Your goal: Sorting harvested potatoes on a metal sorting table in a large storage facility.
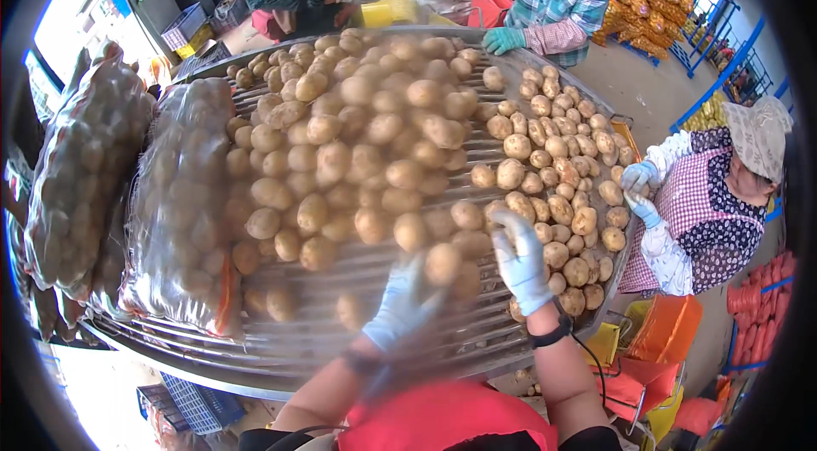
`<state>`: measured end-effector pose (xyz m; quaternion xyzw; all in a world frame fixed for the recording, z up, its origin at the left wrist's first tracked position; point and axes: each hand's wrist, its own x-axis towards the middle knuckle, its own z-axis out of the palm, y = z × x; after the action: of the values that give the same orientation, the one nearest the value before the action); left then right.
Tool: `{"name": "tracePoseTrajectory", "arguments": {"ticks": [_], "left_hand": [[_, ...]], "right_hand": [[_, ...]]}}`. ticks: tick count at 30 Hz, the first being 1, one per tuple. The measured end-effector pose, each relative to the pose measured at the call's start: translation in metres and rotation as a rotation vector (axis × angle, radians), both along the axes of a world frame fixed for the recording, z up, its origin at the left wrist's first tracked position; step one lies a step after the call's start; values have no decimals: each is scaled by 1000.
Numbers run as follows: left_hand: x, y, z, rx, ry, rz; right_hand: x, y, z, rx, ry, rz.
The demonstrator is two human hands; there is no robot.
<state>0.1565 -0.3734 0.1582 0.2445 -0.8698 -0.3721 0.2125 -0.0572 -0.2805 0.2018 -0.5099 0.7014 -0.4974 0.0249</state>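
One potato (442, 264) is beside the left hand (402, 301), grip unclear; right hand (522, 270) loosely spread.

Bulging orange mesh sacks (651, 13) are standing stacked at the upper right, near slanting blue metal rails (719, 77). Lower, by the right rim, red sacks (760, 315) are lying in a pile. At the lower right, a bright orange sheet (672, 328) is hanging just above a red sheet (638, 381). A blue latticed plastic crate (202, 404) is resting at the lower left, while a yellow plastic crate (197, 41) is sitting at the upper left.
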Motion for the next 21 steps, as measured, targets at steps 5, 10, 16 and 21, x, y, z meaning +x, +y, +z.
{"name": "tracePoseTrajectory", "arguments": {"ticks": [5, 10, 16, 21], "left_hand": [[9, 4, 2, 42, 11, -376], [73, -47, 16, 43, 40, 86], [106, -99, 7, -244, 6, 254], [60, -108, 5, -317, -222, 251]], "right_hand": [[88, -137, -14, 235, 190, 432], [94, -145, -71, 512, 903, 236], [35, -85, -65, 518, 661, 61], [-56, -68, -44, 681, 628, -309]]}}
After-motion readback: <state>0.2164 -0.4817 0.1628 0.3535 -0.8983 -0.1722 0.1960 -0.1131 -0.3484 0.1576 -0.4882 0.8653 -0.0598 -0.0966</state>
